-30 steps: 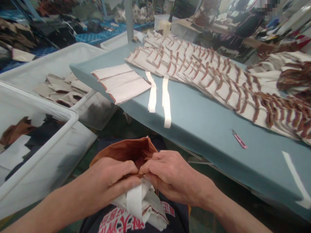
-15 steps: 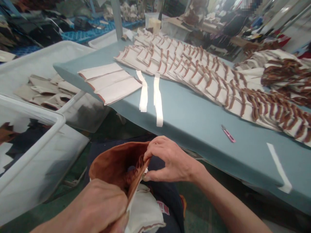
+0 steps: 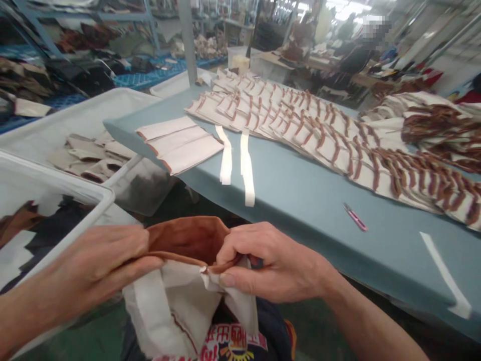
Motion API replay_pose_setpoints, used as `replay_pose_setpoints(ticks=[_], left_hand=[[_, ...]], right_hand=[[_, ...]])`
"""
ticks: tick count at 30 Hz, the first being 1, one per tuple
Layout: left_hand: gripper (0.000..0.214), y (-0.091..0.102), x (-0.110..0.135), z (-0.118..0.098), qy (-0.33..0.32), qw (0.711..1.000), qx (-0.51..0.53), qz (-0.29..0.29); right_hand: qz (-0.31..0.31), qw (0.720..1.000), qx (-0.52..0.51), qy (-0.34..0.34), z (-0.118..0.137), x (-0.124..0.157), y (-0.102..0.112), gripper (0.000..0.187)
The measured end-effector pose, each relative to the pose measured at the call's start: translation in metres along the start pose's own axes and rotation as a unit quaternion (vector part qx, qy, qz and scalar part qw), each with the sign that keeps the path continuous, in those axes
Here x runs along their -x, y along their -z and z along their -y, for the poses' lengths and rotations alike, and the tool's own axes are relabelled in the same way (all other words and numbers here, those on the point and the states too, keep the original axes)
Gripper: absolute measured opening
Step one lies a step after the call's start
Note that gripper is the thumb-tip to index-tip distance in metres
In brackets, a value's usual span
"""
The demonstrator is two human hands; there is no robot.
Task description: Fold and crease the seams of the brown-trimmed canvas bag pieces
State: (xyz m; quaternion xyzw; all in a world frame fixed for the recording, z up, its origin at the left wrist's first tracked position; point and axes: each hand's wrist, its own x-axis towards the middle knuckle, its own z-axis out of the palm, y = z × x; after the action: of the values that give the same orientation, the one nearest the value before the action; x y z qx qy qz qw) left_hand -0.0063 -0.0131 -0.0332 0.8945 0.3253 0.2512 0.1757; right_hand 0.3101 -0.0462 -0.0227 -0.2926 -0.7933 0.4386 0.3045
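Observation:
A cream fabric bag (image 3: 191,281) with a rust-brown lining hangs over my lap, its mouth gaping toward me. At the left of the rim, my left hand (image 3: 108,260) pinches the edge between thumb and fingers. My right hand (image 3: 263,260) grips the right part of the rim, where the near edge folds and a small white end sticks out by the thumb. A pale strip runs down the bag's front below my left hand. Part of the rim is hidden behind my fingers.
Beyond my hands, a blue-green table (image 3: 300,195) carries overlapping rows of cream pieces (image 3: 300,120), flat panels (image 3: 180,145), white strips (image 3: 248,170) and pink thread snips (image 3: 355,217). Left stand white plastic bins (image 3: 108,200) with fabric pieces inside.
My left hand has moved left and up along the rim, spreading the bag's mouth wider. The right hand still pinches its edge, slightly lower. The bag's front now faces me.

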Motion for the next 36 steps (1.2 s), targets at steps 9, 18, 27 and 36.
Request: replay_pose_setpoints(ticks=[9, 18, 27, 36], left_hand=[[0.016, 0.003, -0.044, -0.029, -0.095, 0.993, 0.051, 0.04], [0.021, -0.016, -0.053, -0.039, -0.069, 0.987, 0.117, 0.083], [0.023, -0.025, -0.055, -0.031, -0.024, 0.98, 0.163, 0.112], [0.025, -0.031, -0.061, -0.029, 0.034, 0.953, 0.268, 0.137]], right_hand=[[-0.038, 0.999, -0.008, -0.026, 0.005, -0.017, -0.005, 0.01], [-0.071, 0.997, 0.022, -0.03, -0.001, -0.011, -0.01, 0.01], [-0.05, 0.995, -0.009, -0.084, -0.018, -0.014, -0.014, 0.009], [-0.035, 0.992, -0.087, -0.08, -0.019, -0.017, -0.01, 0.022]])
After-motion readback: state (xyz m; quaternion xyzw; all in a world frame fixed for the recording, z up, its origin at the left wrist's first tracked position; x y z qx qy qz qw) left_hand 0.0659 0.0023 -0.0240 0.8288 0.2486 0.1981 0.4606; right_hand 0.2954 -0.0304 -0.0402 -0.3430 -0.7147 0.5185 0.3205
